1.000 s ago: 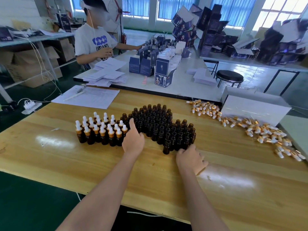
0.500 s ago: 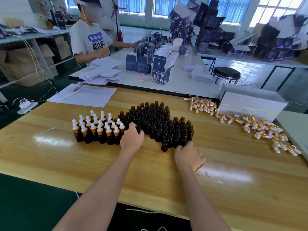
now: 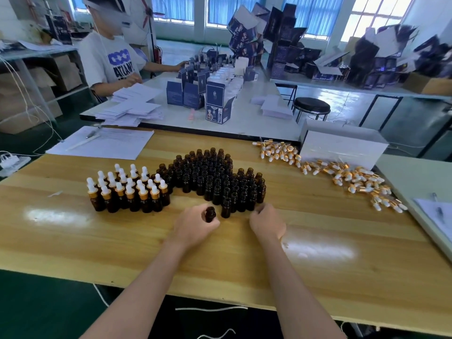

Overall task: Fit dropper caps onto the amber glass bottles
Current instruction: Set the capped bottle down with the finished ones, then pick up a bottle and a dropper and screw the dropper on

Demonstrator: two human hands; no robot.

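Head view: one open amber bottle (image 3: 210, 214) is gripped by the left hand (image 3: 195, 226), fingers and thumb curled round its body, neck up and uncapped. It is held over the wooden table (image 3: 122, 241), just near of the bottle cluster and apart from it. The right hand (image 3: 266, 223) is seen with fingers curled, knuckles up, at the near-right edge of the cluster. Whether anything is pinched in it cannot be told.

The uncapped bottles (image 3: 215, 182) are packed upright mid-table. The capped bottles (image 3: 127, 192), with gold collars and white bulbs, are grouped touching them on the left. Loose dropper caps (image 3: 342, 172) are strewn in a band at the far right, along the near side of a white box (image 3: 342, 145). Paper sheets (image 3: 105, 143) with a pen (image 3: 91, 134) on top are laid at the far left.

On the table beyond, blue cartons (image 3: 215, 104) are stood, and another person (image 3: 115, 62) is seated there at the left.
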